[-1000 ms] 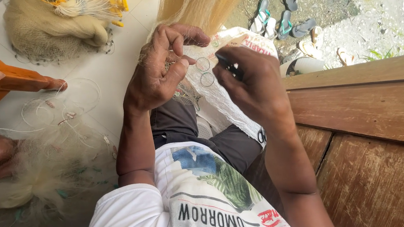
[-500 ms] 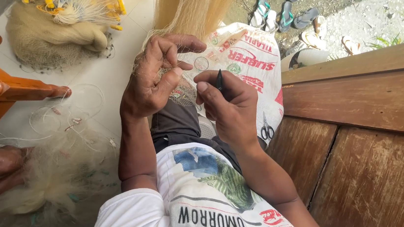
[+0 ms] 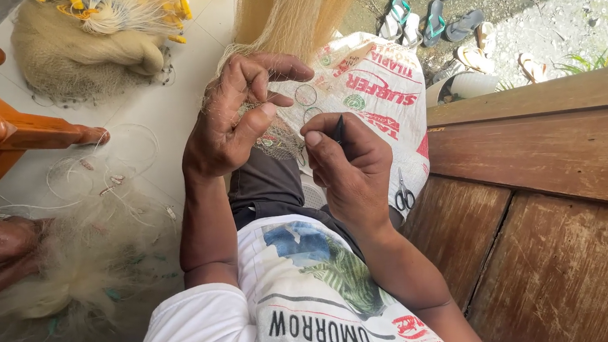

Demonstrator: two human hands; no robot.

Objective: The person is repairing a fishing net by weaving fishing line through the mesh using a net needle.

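Left hand (image 3: 228, 119) pinches fishing net (image 3: 271, 133); right hand (image 3: 348, 163) grips a thin dark tool (image 3: 340, 127), mostly hidden; printed sack (image 3: 378, 89) contents unseen.

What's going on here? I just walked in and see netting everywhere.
A seated person is working on fine fishing net. The left hand pinches a bunched bit of mesh, while the right hand holds a thin dark tool beside it. Scissors lie on a printed sack across the lap.
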